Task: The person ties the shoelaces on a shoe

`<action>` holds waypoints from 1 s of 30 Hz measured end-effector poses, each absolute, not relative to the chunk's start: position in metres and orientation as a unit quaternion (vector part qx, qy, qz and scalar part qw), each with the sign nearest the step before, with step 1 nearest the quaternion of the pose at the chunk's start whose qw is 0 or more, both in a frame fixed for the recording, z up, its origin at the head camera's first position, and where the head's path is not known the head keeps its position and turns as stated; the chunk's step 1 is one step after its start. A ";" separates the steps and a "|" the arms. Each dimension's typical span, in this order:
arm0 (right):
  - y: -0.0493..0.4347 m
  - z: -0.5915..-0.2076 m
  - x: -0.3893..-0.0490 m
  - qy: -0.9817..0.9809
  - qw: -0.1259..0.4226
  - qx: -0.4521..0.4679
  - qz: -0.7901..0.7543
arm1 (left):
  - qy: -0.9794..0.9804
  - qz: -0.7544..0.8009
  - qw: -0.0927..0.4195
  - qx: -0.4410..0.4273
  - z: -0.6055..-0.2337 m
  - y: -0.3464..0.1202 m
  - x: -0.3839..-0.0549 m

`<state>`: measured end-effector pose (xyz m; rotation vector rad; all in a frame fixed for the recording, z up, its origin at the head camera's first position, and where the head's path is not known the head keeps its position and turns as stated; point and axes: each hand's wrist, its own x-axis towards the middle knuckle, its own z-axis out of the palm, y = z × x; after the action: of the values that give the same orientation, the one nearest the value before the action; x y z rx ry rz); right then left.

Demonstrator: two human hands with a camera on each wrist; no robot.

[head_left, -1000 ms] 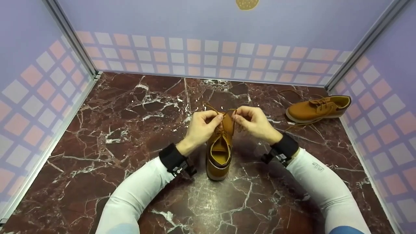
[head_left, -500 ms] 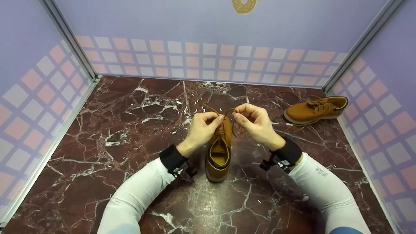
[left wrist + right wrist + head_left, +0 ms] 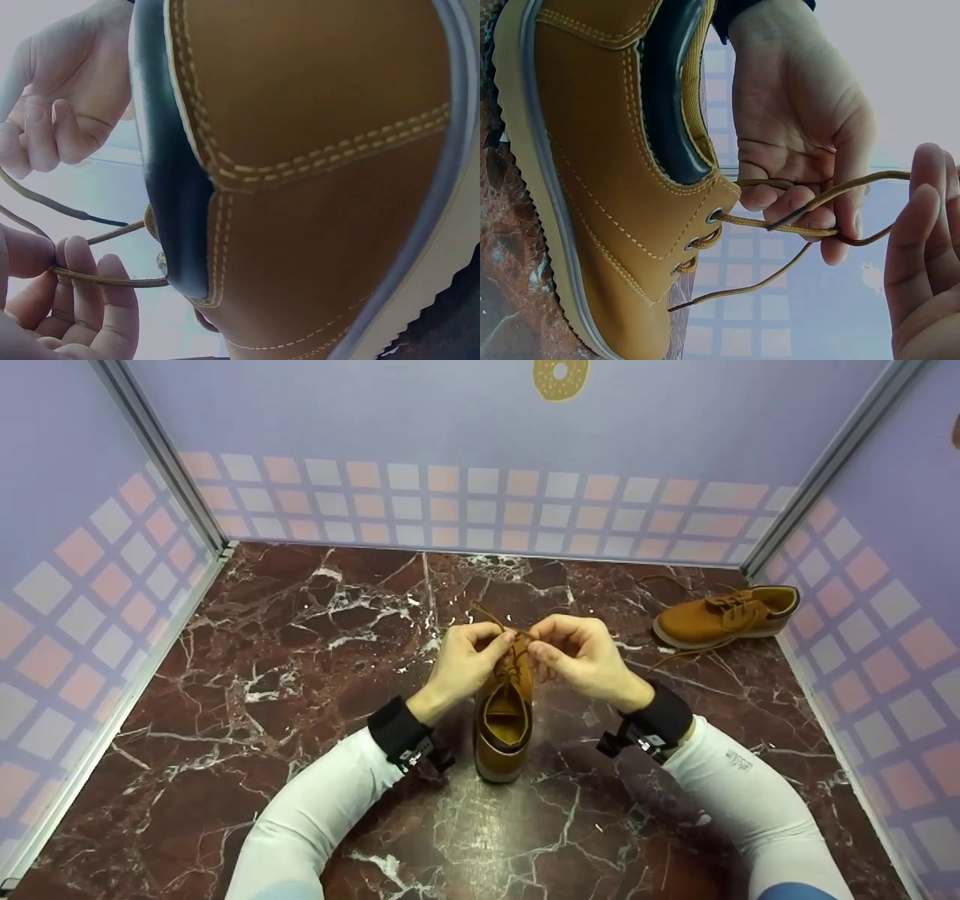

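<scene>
Right wrist, tan shoe, black collar, pale ridged sole; left fingers, right fingers pinching laces

There were two shoes, one left hand, one right hand, two black wristbands, two white sleeves, three walls and one whole doughnut print. The right wrist view showed two lace tips and apparently three eyelets, the lowest indistinct.

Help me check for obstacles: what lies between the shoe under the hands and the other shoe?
In the head view, the right hand comes first, beside the near shoe, then marble-patterned surface, with a lace lying near the other shoe's toe.
</scene>
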<state>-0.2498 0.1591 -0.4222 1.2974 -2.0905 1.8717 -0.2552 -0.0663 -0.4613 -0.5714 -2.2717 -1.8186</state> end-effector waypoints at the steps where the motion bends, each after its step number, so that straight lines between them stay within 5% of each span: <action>1: 0.159 -0.422 -0.250 -0.674 0.024 0.423 0.605 | -0.764 -0.610 0.088 -0.191 -0.461 -0.066 -0.255; 30: 0.159 -0.421 -0.245 -0.638 -0.017 0.447 0.627 | -0.758 -0.616 0.083 -0.198 -0.461 -0.066 -0.254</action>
<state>-0.2453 0.1586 -0.4209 1.4211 -2.0265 1.9901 -0.2544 -0.0662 -0.4613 -0.5923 -2.2618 -1.8403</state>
